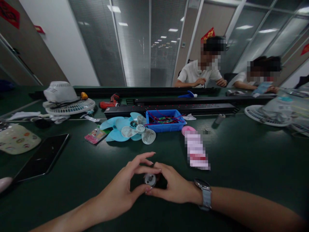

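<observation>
Over the near middle of the dark green table, both of my hands meet around a small round silvery-white part [150, 179] with a dark hole in its centre; its exact kind is unclear. My left hand [127, 182] pinches it from the left between thumb and index finger, with the other fingers raised. My right hand [172, 183], with a watch [204, 193] on the wrist, closes on it from the other side, its thumb and fingertips meeting my left ones. Beyond my hands lie light-blue and translucent fan blades [118, 130].
Behind the blades stands a blue bin [166, 127] of wired parts. Right of it are a pink blurred item [196, 149] and a small cylinder [218, 120]. A tablet [43, 158], red drill [109, 102], black power strips [173, 109] and fan parts [70, 106] surround these. Two people sit opposite.
</observation>
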